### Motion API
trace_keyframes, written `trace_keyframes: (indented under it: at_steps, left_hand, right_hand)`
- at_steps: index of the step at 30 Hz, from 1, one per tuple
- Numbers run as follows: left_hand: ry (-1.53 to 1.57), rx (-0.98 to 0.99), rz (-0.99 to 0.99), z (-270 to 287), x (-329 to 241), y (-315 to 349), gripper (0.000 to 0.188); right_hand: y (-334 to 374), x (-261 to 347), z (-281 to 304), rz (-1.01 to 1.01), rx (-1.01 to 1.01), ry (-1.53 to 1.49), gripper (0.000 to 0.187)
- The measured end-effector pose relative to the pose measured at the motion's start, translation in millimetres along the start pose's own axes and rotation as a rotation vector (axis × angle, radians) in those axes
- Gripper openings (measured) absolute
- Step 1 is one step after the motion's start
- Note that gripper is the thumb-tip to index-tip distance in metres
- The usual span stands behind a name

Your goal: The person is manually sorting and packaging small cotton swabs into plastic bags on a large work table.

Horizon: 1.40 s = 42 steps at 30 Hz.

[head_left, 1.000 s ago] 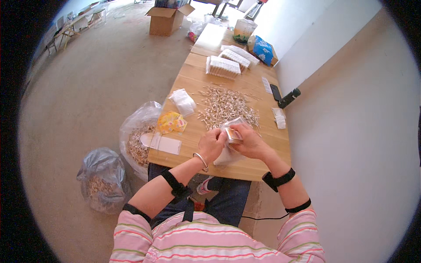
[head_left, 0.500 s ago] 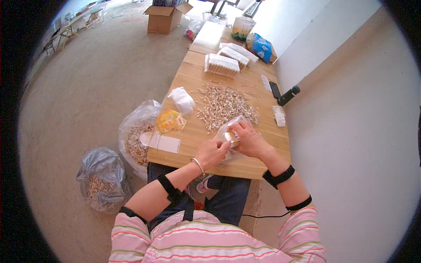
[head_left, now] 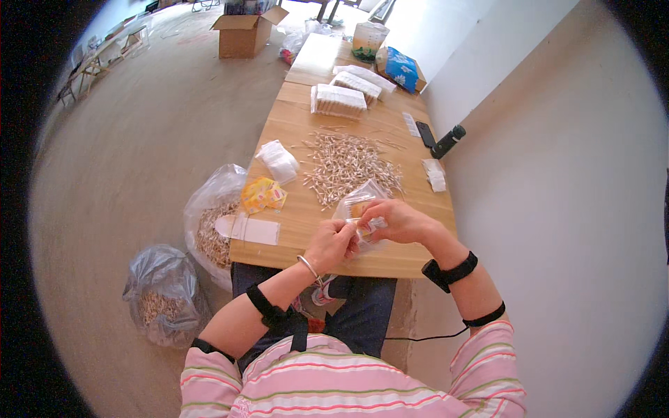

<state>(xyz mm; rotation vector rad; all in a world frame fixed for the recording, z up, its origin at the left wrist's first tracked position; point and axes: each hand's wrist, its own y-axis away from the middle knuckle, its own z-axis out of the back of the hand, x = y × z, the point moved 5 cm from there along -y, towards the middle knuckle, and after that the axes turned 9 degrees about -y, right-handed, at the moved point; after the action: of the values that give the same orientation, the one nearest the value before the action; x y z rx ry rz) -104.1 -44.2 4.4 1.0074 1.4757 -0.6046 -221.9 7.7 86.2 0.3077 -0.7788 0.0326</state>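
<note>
My left hand (head_left: 333,244) and my right hand (head_left: 397,220) meet over the near edge of the long wooden table (head_left: 300,125), both pinching a small clear plastic bag (head_left: 357,202) with something orange and white inside it. Just beyond the bag lies a spread heap of small pale sticks (head_left: 348,161). To the left of my hands are yellow-orange packets (head_left: 263,194) and a white card (head_left: 247,228).
A pile of small clear bags (head_left: 279,160) lies mid-table, with stacked white packs (head_left: 339,102) farther back. A black cylinder (head_left: 448,141) and phone sit at the right edge by the wall. Two plastic sacks (head_left: 209,226) (head_left: 164,292) stand on the floor at left, and a cardboard box (head_left: 245,33) stands far back.
My hands and the small bag have shifted slightly right and toward me; the fingers now pinch the bag's near edge together.
</note>
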Motion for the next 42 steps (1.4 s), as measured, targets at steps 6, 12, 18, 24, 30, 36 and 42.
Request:
trace_keyframes:
  at_steps: [6, 12, 18, 24, 30, 36, 42]
  left_hand:
    - [0.006, -0.022, 0.018, 2, 8, -1, 0.029]
    - [-0.949, -0.358, -0.523, 4, -84, 17, 0.010]
    - [-1.329, -0.202, -0.831, -14, -83, -18, 0.017]
    - [-1.569, 0.200, -0.346, -30, -56, -59, 0.019]
    - [-1.610, 0.295, -0.345, -32, -45, -76, 0.027]
    - [-1.604, 0.286, -0.349, -39, -57, -75, 0.026]
    - [-1.701, 0.330, -0.184, -51, -68, -63, 0.037]
  right_hand:
    - [-9, 10, -13, -0.099, -0.057, 0.329, 0.019]
    - [23, 17, 10, 0.042, -0.451, 0.216, 0.024]
    - [54, -8, 3, -0.402, -0.752, -0.044, 0.045]
    - [60, -55, -27, -0.286, -0.888, -0.524, 0.046]
    - [54, -42, -11, -0.043, -0.948, -0.629, 0.040]
    - [57, -44, -12, -0.058, -0.903, -0.516, 0.034]
    - [58, -35, -9, -0.008, -0.894, -0.537, 0.034]
